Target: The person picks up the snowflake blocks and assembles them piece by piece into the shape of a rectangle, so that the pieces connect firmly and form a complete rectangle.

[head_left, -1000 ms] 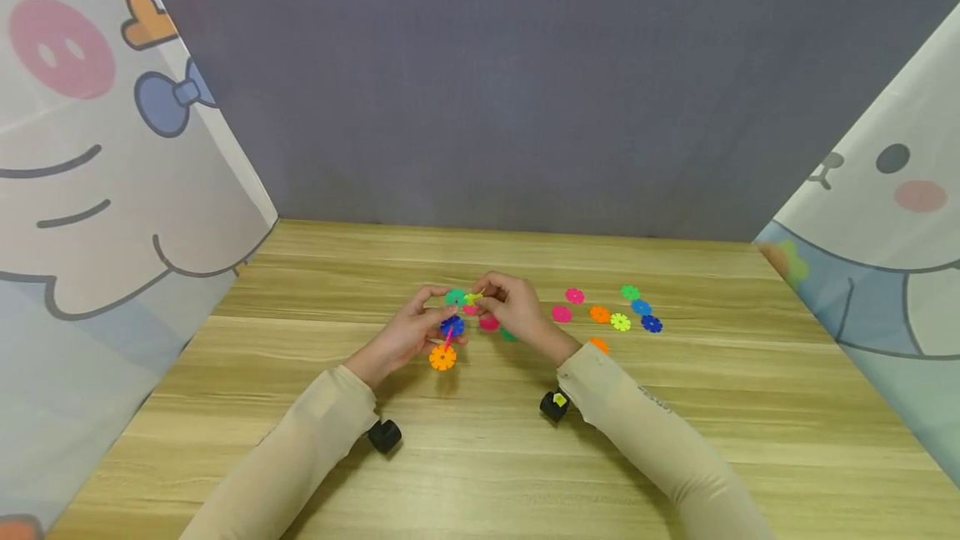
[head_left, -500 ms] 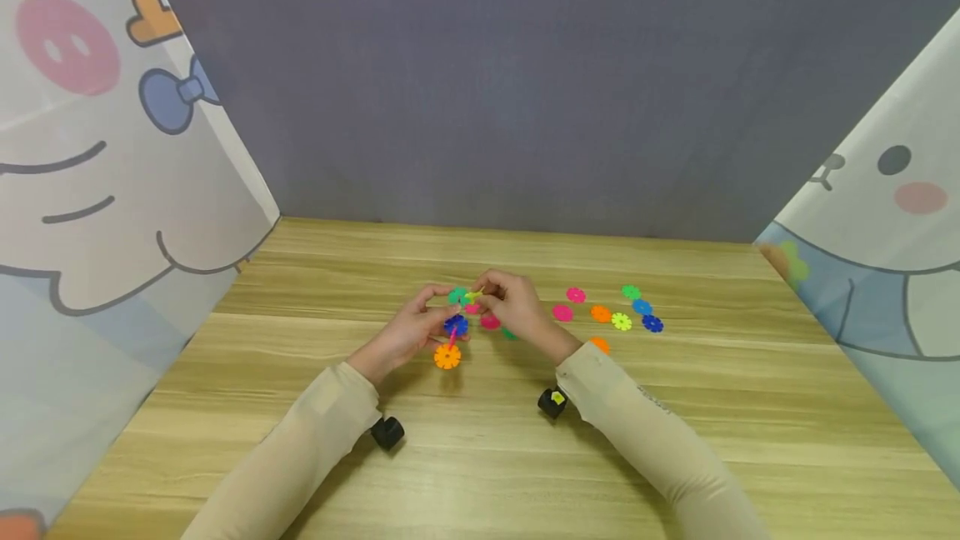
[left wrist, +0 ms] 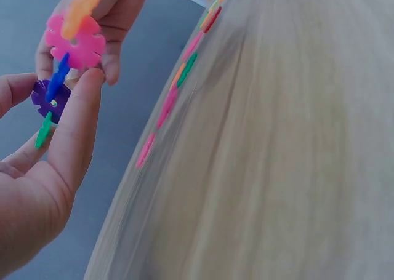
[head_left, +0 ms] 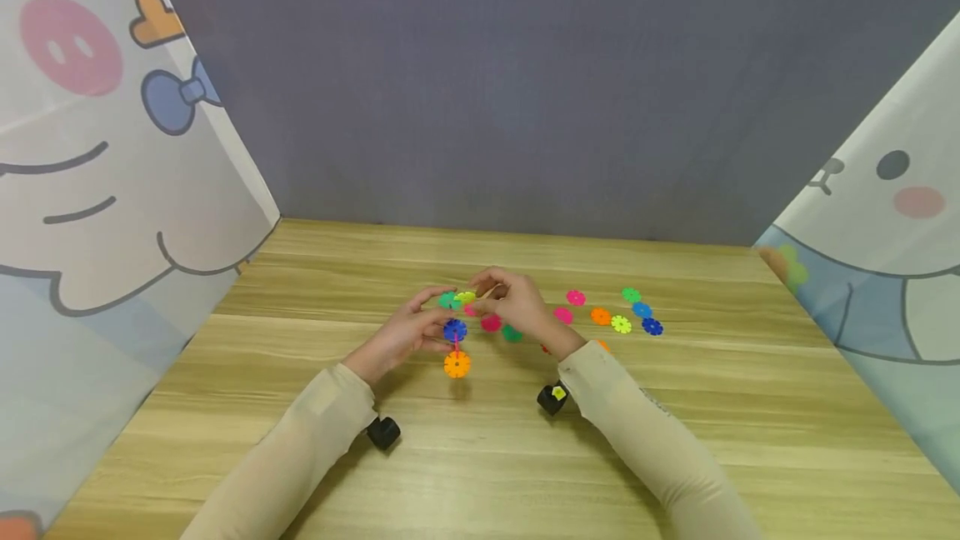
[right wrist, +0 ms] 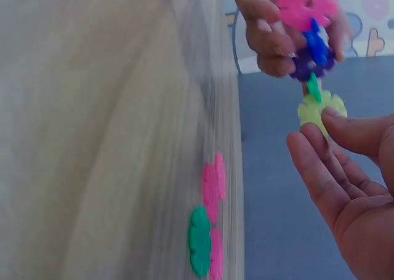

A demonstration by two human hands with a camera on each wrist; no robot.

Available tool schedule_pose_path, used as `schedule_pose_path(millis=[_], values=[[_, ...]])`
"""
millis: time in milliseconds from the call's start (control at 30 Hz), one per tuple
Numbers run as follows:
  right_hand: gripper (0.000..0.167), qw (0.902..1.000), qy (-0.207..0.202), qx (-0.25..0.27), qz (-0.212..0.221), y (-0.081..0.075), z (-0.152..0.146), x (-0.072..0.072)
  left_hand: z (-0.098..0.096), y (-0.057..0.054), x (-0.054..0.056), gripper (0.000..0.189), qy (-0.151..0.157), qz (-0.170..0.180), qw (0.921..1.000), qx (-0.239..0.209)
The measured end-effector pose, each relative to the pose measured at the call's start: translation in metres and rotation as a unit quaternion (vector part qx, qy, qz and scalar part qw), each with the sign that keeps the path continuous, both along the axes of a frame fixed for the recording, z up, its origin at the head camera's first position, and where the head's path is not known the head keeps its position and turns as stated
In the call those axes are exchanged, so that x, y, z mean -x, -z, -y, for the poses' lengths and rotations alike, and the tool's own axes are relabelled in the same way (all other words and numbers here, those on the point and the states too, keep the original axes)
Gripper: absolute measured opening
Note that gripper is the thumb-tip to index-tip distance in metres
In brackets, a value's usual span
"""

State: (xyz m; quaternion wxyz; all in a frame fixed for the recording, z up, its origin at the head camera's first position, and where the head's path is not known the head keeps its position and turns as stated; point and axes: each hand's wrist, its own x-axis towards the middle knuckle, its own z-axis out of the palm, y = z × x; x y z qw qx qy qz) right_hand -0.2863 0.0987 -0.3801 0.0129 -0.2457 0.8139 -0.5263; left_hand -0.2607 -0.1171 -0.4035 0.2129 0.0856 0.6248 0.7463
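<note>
My left hand (head_left: 408, 330) pinches a chain of slotted plastic snowflake discs by its purple disc (left wrist: 42, 98). The chain runs through an orange disc (head_left: 457, 365), a pink disc (right wrist: 298, 9), a blue disc (right wrist: 316, 46), the purple one and a green disc (right wrist: 314, 88). At the green end sits a yellow snowflake disc (right wrist: 313, 112), touching the green one; how deep their slots engage cannot be told. Thumb and fingers of my right hand (head_left: 519, 303) pinch the yellow disc. The orange end hangs toward me above the table.
Loose snowflake discs lie on the wooden table (head_left: 480, 457): a pink disc (head_left: 491, 323) and a green disc (head_left: 512, 333) between the hands, and several more to the right, including an orange disc (head_left: 600, 317) and a dark blue disc (head_left: 652, 327). A grey wall (head_left: 480, 107) stands behind.
The yellow disc has turned from edge-on to show its flat face. The orange end of the chain has swung slightly right and down, while both hands stay close together.
</note>
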Motion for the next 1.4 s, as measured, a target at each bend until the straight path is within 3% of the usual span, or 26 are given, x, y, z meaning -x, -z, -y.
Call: schedule_pose_path(millis=[200,533,1067,1400], values=[[0.035,0.9987,0.006,0.026,0.043,0.002,-0.007,0.013,0.004,0.001,0.002,0.058,-0.008,0.002,0.9999,-0.009],[0.039,0.9931,0.02,0.009,0.115,0.01,-0.006,0.029,0.005,0.0,0.001,0.059,-0.006,-0.007,0.9999,-0.004],[0.045,0.9835,0.001,-0.123,0.132,0.018,0.006,0.043,0.005,0.0,0.002,0.058,-0.011,-0.028,0.9995,-0.012],[0.027,0.9761,-0.025,-0.173,0.128,0.016,0.009,0.045,0.003,0.0,0.002,0.057,-0.021,-0.028,0.9988,-0.035]])
